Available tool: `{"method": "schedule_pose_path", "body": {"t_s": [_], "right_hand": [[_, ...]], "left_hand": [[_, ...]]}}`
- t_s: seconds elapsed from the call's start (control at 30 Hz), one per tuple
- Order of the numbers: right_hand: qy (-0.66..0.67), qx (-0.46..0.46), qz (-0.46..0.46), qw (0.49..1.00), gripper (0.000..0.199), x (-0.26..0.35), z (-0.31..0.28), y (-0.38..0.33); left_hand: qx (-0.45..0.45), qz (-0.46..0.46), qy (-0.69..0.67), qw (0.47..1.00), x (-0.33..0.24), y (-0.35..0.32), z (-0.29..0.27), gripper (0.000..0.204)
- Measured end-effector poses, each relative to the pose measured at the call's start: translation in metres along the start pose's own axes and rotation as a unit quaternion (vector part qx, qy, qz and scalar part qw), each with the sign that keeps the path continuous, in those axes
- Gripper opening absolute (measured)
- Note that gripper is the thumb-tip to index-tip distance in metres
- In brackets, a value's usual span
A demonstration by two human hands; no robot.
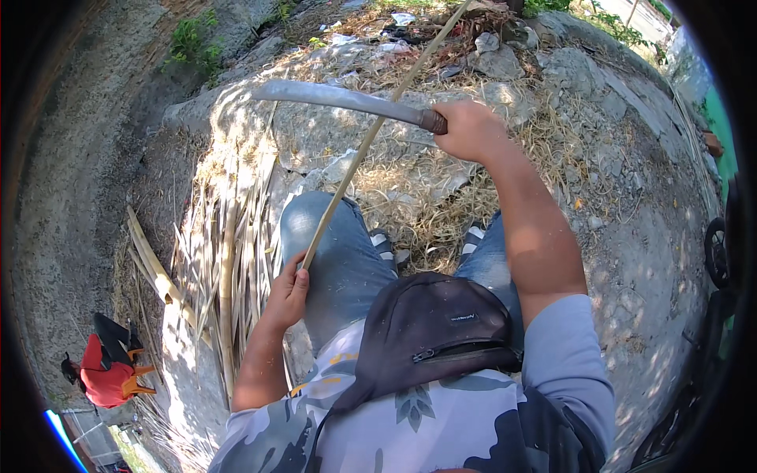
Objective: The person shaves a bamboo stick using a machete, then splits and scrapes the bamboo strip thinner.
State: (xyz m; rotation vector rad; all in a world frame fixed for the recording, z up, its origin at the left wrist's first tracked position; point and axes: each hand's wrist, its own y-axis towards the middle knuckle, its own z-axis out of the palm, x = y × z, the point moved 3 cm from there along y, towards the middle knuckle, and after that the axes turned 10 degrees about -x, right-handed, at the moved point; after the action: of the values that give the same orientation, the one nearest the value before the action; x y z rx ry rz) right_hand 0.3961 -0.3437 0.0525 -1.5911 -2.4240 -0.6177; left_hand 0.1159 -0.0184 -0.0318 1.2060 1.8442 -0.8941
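My right hand [471, 130] grips the handle of a machete [339, 96], a long grey blade that curves and points left. A thin, pale bamboo strip [355, 162] slants from my left thigh up to the top of the view. Closed around its lower end is my left hand [288, 296], next to my left knee. The blade crosses over the strip near the handle; whether the two touch, I cannot tell.
Many split bamboo strips [227, 260] lie at my left, beside a thicker split pole [164, 285]. Curly shavings [441, 229] cover the ground around my feet. A dark sling bag [434, 323] rests on my lap. Lower left, a person in red [110, 374] sits on an orange chair.
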Motion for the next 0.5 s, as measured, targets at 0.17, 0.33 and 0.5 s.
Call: {"method": "schedule_pose_path", "body": {"t_s": [0.17, 0.33, 0.5], "right_hand": [[-0.015, -0.033, -0.184, 0.982, 0.017, 0.034, 0.008, -0.011], [0.019, -0.039, -0.219, 0.975, 0.016, 0.039, 0.006, -0.007], [0.005, -0.035, -0.054, 0.998, 0.018, -0.001, 0.007, 0.004]], "left_hand": [[0.022, -0.048, 0.003, 0.999, -0.020, -0.010, -0.005, 0.025], [0.147, -0.126, -0.088, 0.977, -0.020, -0.020, 0.006, 0.026], [0.122, -0.127, -0.089, 0.980, -0.006, -0.011, 0.013, 0.027]]}}
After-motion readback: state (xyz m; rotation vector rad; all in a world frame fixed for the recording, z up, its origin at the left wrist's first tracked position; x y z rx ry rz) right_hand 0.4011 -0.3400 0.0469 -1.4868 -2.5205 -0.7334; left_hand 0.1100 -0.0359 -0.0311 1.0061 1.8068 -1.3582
